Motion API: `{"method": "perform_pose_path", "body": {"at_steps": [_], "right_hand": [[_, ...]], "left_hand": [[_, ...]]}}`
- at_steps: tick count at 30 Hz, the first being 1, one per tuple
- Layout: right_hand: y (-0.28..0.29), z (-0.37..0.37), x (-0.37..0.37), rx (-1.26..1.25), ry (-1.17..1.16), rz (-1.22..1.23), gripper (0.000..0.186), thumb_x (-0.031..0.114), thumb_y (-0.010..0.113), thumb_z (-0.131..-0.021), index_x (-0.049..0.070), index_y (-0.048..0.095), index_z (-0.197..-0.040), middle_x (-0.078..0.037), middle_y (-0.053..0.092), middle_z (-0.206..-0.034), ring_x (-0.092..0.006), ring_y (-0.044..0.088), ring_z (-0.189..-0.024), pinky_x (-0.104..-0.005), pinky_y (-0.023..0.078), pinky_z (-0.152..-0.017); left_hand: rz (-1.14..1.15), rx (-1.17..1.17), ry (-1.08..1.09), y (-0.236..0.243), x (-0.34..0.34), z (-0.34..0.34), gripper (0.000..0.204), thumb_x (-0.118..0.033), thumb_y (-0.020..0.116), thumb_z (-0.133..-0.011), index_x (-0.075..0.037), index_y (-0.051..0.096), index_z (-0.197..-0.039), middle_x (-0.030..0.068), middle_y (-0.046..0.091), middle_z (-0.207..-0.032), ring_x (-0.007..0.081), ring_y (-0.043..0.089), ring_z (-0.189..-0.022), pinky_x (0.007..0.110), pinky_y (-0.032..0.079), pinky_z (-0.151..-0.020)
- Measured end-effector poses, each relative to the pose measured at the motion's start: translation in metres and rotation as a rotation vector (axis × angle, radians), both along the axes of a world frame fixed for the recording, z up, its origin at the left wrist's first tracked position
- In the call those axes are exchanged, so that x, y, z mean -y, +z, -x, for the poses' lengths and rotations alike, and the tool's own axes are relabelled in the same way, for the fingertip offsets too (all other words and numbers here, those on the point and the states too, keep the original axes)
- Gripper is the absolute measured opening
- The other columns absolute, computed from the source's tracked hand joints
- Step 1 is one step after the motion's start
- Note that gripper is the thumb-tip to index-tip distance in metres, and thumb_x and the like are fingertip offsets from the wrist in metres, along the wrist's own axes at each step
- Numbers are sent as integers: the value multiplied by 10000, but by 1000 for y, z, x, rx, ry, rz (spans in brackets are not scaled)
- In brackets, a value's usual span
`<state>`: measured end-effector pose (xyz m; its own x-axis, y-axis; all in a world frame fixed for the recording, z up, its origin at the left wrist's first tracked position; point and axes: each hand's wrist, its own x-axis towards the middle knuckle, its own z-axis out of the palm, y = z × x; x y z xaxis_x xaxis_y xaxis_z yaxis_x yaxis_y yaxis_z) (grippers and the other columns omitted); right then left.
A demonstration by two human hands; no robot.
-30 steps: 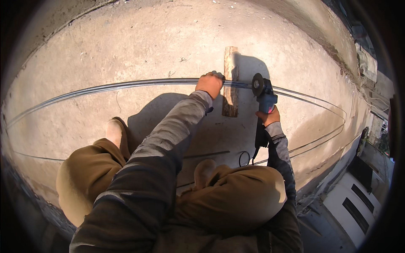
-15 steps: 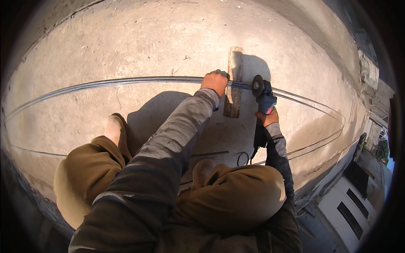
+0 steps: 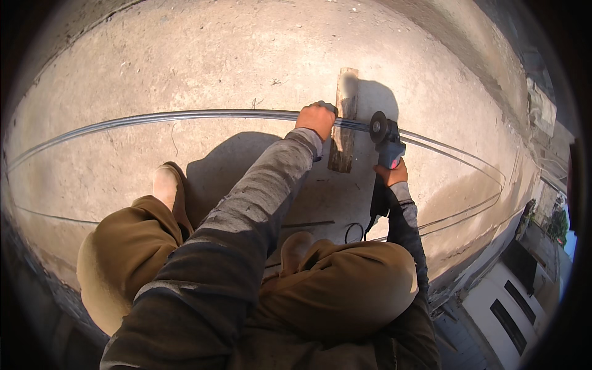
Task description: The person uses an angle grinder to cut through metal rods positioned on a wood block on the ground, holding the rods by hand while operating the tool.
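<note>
My left hand (image 3: 317,119) is closed around a bundle of long thin metal rods (image 3: 203,115), just left of a short wooden block (image 3: 343,135) that lies under them. In my right hand (image 3: 393,173) is an angle grinder (image 3: 389,151), gripped by its body. Its dark round disc (image 3: 378,126) stands at the rods, a little to the right of the block. Whether the disc touches the metal, I cannot tell. The undersides of my left fingers are hidden.
Thin rods bend round in a loop (image 3: 501,185) on the concrete floor (image 3: 234,55) at the right. A black cord (image 3: 354,232) curls near my right knee. Another rod (image 3: 308,224) lies close to my shoes. A low wall edge runs along the far right.
Almost nothing differs. The disc and both hands appear a few pixels further right, as does the block; my grips are the same.
</note>
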<state>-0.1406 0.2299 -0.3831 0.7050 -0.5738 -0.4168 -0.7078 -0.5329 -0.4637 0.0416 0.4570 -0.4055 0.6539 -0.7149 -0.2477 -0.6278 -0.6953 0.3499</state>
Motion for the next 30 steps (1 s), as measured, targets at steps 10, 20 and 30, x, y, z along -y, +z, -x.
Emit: {"method": "perform_pose_path", "body": {"at_steps": [10, 20, 30], "right_hand": [[6, 0, -7, -108, -43, 51, 650, 271, 753, -523, -4, 506, -1058, -164, 600, -978, -283, 584, -916, -348, 457, -789], [17, 5, -19, -123, -53, 59, 654, 252, 732, -530, 13, 500, -1092, -153, 593, -1009, -277, 579, -934, -344, 455, -793], [15, 2, -19, -93, -46, 48, 659, 250, 734, -526, 6, 494, -1089, -164, 593, -1009, -295, 576, -946, -346, 455, -804]], "left_hand": [[20, 1, 26, -3, 0, 0, 114, -102, 573, -729, -101, 663, -799, 78, 642, -820, 208, 609, -840, 310, 517, -684], [26, 0, 32, 2, -3, -1, 119, -90, 586, -720, -84, 658, -815, 96, 634, -838, 216, 605, -854, 310, 520, -687], [38, 0, 19, 2, -4, -2, 113, -88, 580, -721, -78, 652, -808, 92, 633, -827, 213, 606, -848, 305, 521, -677]]}}
